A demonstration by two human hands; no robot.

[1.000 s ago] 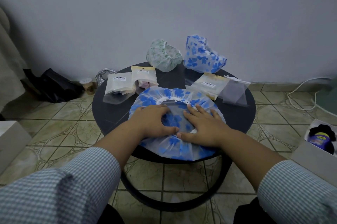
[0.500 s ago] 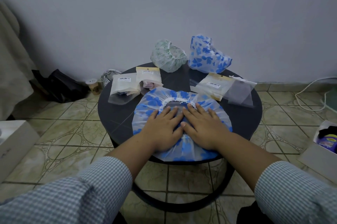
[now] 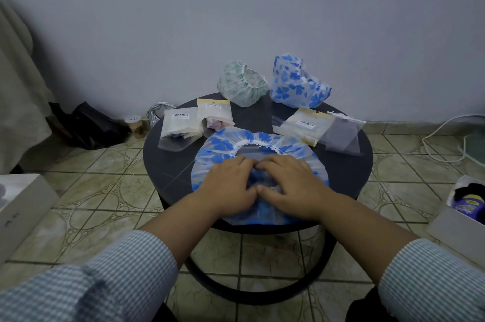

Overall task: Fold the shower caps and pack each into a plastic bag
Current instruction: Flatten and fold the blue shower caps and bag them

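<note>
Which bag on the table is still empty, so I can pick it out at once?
Start at the round black table and look to its right edge, past the flat blue-flowered cap. The empty bag lies there, overlapping a cream-topped packet. It alone is see-through grey, without a barcode label.

There is only one view, from a camera on the person's head. It looks forward and down, from above and close to the near edge of the round black table (image 3: 168, 180). The tiled floor (image 3: 86, 190) fills the lower part and the grey wall (image 3: 236, 6) the upper part.
</note>
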